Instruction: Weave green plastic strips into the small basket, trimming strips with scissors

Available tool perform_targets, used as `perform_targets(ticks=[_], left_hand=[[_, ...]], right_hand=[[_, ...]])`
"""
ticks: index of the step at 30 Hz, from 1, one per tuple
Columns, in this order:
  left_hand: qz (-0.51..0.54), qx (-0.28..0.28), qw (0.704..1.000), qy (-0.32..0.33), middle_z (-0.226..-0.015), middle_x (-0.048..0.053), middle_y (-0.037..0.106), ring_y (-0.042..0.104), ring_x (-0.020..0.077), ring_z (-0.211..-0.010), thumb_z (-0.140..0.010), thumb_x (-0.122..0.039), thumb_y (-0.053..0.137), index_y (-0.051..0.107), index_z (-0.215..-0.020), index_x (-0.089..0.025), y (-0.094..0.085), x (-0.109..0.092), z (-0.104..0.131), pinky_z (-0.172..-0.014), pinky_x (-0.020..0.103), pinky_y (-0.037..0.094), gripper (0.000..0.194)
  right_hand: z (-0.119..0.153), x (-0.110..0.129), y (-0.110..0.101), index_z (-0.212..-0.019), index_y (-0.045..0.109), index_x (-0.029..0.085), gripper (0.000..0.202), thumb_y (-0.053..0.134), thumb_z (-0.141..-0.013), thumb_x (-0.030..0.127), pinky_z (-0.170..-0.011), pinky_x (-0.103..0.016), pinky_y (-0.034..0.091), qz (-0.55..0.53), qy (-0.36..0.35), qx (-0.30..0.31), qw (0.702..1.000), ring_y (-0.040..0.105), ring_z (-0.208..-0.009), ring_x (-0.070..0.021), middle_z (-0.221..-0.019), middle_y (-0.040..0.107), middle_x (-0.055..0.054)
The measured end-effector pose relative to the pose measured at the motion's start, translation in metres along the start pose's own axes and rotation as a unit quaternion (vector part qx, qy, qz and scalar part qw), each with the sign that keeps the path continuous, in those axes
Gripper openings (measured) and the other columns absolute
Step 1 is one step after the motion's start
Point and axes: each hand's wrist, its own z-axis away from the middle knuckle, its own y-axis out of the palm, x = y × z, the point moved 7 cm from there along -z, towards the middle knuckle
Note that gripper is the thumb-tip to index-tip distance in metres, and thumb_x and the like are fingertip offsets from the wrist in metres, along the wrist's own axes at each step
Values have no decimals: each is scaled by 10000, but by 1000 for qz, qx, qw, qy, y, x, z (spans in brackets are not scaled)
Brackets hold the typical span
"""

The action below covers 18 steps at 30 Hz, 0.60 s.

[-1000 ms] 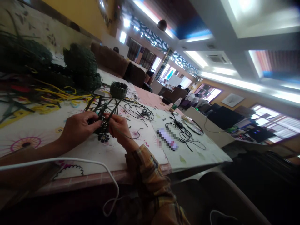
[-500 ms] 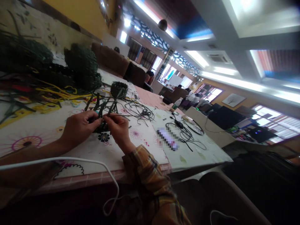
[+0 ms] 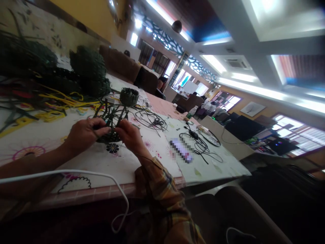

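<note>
Between my hands stands a partly woven dark green basket [image 3: 111, 135], its loose strips [image 3: 109, 112] sticking up and outward. My left hand [image 3: 86, 134] is closed at the basket's left side, thumb and fingers pinching its edge. On the other side my right hand [image 3: 130, 135] pinches a dark green strip, with the fingers close together. The fingers hide part of the weave. Just beyond lies a small round woven basket [image 3: 129, 97], finished-looking and dark green.
Scissors [image 3: 158, 121] lie among coiled dark strips [image 3: 144, 118]. A phone-like lilac object [image 3: 181, 149], partly pixelated, and black cables [image 3: 200, 144] are to the right. Yellow strips [image 3: 58, 98] and large dark green woven pieces [image 3: 88, 67] sit at left. A white cable [image 3: 101, 174] crosses in front.
My right hand has shifted slightly up and right, its knuckles turning over. My left hand stays nearly in place at the basket, which looks slightly turned.
</note>
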Motion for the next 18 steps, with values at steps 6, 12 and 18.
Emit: perform_targets(ticks=[6, 12, 18], left_hand=[[78, -5, 997, -19, -660, -3, 641, 532, 173, -664, -639, -581, 639, 681, -702, -196, -4, -1, -2, -634, 278, 396, 392], [168, -50, 981, -79, -637, -8, 579, 463, 151, -649, -579, -497, 678, 632, -645, -195, -13, 1, -5, -590, 256, 385, 312], [177, -65, 979, -78, -649, -14, 543, 470, 142, -630, -655, -490, 668, 600, -672, -198, -22, 1, -5, -622, 264, 409, 301]], right_hand=[[4, -12, 7, -799, 531, 223, 309, 698, -820, 482, -499, -231, 448, -227, 75, 48, 970, 400, -409, -66, -527, 461, 111], [6, -13, 11, -777, 570, 214, 425, 687, -813, 621, -694, -317, 581, -359, 62, 24, 931, 524, -492, -89, -537, 437, 101], [6, -27, 17, -781, 616, 192, 435, 711, -788, 616, -685, -337, 607, -349, 100, 6, 932, 548, -481, -94, -533, 515, 84]])
